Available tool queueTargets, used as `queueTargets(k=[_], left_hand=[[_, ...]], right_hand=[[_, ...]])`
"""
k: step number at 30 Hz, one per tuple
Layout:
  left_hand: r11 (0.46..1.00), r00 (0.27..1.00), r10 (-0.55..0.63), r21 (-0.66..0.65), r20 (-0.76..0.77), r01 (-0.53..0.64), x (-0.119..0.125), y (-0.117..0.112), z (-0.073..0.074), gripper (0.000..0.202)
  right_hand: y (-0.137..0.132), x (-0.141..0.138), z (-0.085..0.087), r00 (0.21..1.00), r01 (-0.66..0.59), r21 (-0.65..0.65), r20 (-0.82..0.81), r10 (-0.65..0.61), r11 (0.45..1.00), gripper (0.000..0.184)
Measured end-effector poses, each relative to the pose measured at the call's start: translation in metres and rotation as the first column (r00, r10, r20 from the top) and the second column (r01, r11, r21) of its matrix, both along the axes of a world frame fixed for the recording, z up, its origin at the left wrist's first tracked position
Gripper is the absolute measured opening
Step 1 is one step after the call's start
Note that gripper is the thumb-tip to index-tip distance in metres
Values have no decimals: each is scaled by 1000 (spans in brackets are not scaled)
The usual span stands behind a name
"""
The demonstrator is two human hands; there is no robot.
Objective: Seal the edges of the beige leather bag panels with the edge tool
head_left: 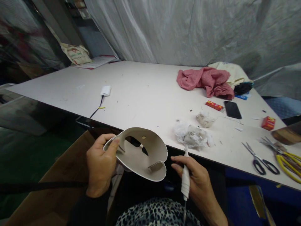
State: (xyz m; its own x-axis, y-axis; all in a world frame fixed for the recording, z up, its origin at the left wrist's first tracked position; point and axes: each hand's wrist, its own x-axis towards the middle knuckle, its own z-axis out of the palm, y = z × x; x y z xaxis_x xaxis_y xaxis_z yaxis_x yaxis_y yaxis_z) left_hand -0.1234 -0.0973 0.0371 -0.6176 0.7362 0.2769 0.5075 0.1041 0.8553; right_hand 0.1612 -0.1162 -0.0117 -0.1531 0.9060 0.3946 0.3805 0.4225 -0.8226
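Observation:
My left hand (100, 164) is closed on the left edge of a curved beige leather-like piece (143, 155) with a cut-out slot, held up over my lap. My right hand (195, 180) grips a thin white-wrapped tool (185, 175) whose tip points up toward the table's front edge. Just beyond that tip lies a crumpled white wad (191, 136) on the white table (141, 91).
Black-handled scissors (262, 160) and yellow-handled pliers (288, 160) lie at the right front. Further back are a black phone (232, 109), two red boxes (214, 105) (268, 122), a pink cloth (207, 81), and a white charger (105, 91) with a cable. A brown carton (58, 191) stands on the floor to the left.

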Motion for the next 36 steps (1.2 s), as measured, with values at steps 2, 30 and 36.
queueTargets(k=[2,30,36], left_hand=[[1000,999,19,-12,-42,-20,-1,-2,-11,18],[996,996,74,44,41,-76,-18,-22,-52,18],[992,988,104,52,118,-111,-19,-23,-56,17]], right_hand=[[-3,-8,-2,991,-45,27,126,42,999,24],[-12,-76,-40,990,140,-264,67,-126,954,25],[-17,-78,-37,990,62,-403,-94,-109,913,23]])
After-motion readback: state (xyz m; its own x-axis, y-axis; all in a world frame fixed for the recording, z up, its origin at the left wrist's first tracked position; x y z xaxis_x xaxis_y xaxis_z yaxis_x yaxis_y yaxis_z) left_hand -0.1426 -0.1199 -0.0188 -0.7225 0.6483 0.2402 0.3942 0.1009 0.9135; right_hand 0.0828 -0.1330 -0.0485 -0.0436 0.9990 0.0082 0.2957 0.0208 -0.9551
